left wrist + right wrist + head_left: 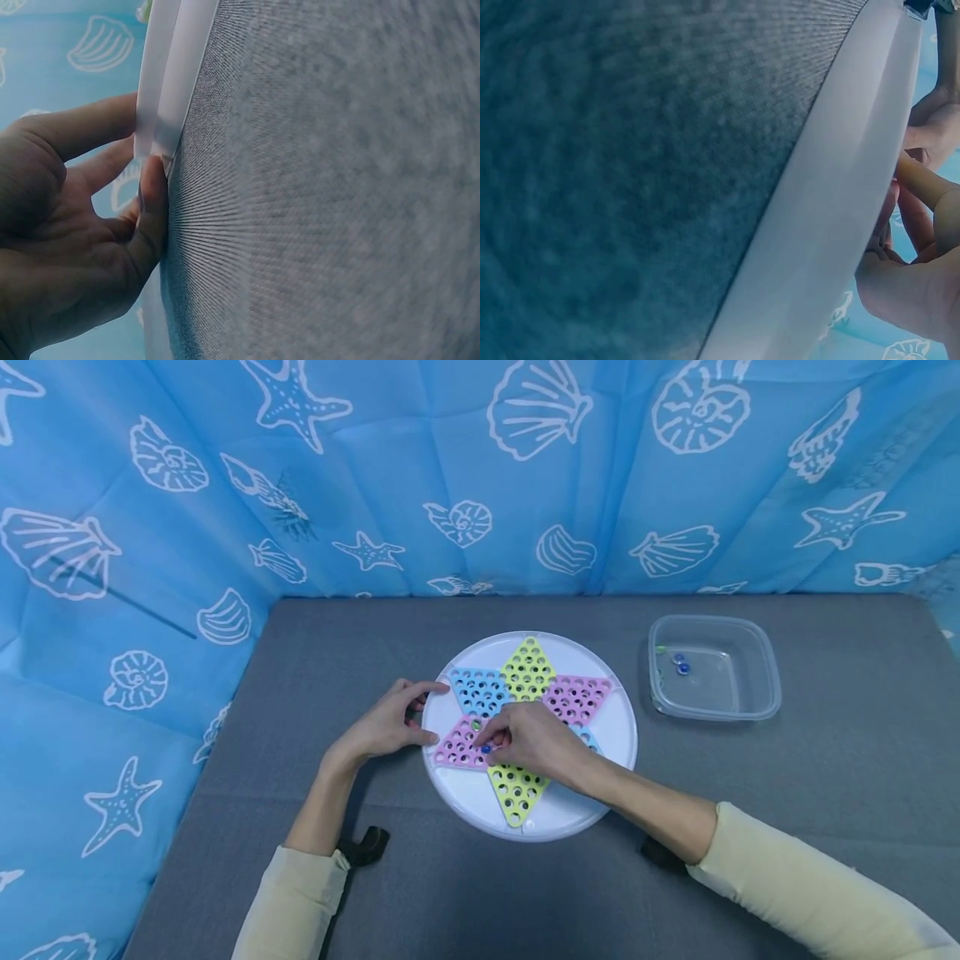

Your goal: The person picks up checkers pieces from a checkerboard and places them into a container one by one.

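A round white Chinese checkers board (pixel 465 802) with a star of pink, blue and yellow holed sections lies on the table. My left hand (pixel 386 722) holds its left rim; in the left wrist view the thumb meets the upper edge and a bent finger (pixel 154 196) sits low against the rim. My right hand (pixel 536 739) reaches over the star, pinching a blue marble (pixel 486 749) at the pink left point. Just above it, a green marble (pixel 476 725) sits in a hole. The right palm and forearm hide part of the star.
To the board's right stands a clear plastic container (pixel 716 717) with a few blue marbles (pixel 681 664) and something green inside. Grey cloth (pixel 825 793) covers the table. A blue curtain (pixel 450 460) with white shell prints hangs behind and at the left.
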{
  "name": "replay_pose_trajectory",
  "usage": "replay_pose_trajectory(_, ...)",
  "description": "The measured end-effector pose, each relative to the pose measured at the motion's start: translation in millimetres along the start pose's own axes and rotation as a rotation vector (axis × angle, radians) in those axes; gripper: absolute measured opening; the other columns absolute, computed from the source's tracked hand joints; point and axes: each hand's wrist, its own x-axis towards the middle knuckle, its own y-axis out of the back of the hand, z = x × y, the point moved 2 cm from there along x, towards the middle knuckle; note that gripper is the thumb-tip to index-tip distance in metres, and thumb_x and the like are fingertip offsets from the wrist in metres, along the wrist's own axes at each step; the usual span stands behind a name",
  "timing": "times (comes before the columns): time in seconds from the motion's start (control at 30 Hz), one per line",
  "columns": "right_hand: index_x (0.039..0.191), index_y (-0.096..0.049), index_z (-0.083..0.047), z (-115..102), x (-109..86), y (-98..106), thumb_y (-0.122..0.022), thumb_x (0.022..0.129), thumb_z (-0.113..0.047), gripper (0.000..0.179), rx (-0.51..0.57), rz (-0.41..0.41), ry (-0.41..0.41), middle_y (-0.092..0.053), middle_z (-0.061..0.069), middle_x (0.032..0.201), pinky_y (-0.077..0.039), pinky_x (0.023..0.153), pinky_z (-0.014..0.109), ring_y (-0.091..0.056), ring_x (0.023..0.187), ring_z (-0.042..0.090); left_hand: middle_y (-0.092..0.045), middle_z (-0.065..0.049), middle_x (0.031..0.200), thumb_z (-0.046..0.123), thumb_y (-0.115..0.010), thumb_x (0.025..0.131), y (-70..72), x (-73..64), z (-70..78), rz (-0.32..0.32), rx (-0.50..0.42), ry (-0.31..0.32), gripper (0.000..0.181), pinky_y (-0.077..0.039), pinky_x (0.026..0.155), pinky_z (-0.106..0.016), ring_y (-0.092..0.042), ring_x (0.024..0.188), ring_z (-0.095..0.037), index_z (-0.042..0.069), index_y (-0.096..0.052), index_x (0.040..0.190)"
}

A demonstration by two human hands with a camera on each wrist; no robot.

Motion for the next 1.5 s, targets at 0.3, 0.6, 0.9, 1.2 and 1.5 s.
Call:
replay_pose_trajectory(0.3, 0.100, -0.080, -0.017, 3.5, -0.9, 3.7, -0.081, 0.083, -0.014, 0.018, 0.048, -0.011, 0.004, -0.067, -0.008, 0.084, -0.047, 0.061, 0.025, -0.057, 0.070, 0.007, -0.041, -0.013, 0.120, 0.012, -0.080, 0.082, 1.0, 0.3, 0.1, -0.004, 0.009, -0.004, 0.071, -0.044, 0.081, -0.037, -0.047, 0.104, -0.027, 0.023, -0.049, 0.145)
replay_pose_trajectory(0.6, 0.104, -0.078, -0.016, 6.3, -2.9, 7.8, -0.076, 0.088, -0.019, 0.016, 0.111, -0.056, -0.001, -0.068, -0.010, 0.084, -0.048, 0.065, 0.026, -0.060, 0.071, 0.007, -0.041, -0.013, 0.120, 0.011, -0.080, 0.082, 0.7, -0.1, 1.1, -0.010, 0.007, 0.000, 0.072, -0.043, 0.082, -0.037, -0.046, 0.106, -0.027, 0.023, -0.049, 0.146)
replay_pose_trajectory(0.9, 0.109, -0.073, -0.010, 8.5, -8.4, 11.3, -0.073, 0.091, -0.017, 0.019, 0.180, -0.050, 0.003, -0.070, -0.006, 0.089, -0.052, 0.075, 0.026, -0.065, 0.081, 0.007, -0.040, -0.016, 0.120, 0.011, -0.080, 0.083, 1.1, -0.6, 0.4, -0.013, -0.007, -0.024, 0.071, -0.043, 0.081, -0.037, -0.045, 0.107, -0.029, 0.019, -0.049, 0.146)
replay_pose_trajectory(1.2, 0.115, -0.075, -0.014, 15.2, -16.0, 15.3, -0.072, 0.092, -0.018, 0.024, 0.194, -0.023, 0.007, -0.074, -0.004, 0.107, -0.048, 0.068, 0.026, -0.062, 0.079, 0.008, -0.040, -0.016, 0.120, 0.011, -0.080, 0.082, 1.2, -1.3, 0.0, -0.012, -0.007, -0.037, 0.071, -0.043, 0.080, -0.036, -0.046, 0.106, -0.029, 0.018, -0.049, 0.146)
replay_pose_trajectory(1.5, 0.112, -0.076, -0.017, 18.0, -22.2, 25.3, -0.073, 0.091, -0.020, 0.022, 0.168, 0.001, -0.008, -0.072, -0.010, 0.097, -0.049, 0.071, 0.027, -0.062, 0.081, 0.008, -0.040, -0.014, 0.120, 0.010, -0.080, 0.082, 0.5, -0.6, -0.9, -0.005, -0.003, -0.021, 0.071, -0.043, 0.081, -0.037, -0.046, 0.105, -0.027, 0.021, -0.049, 0.146)
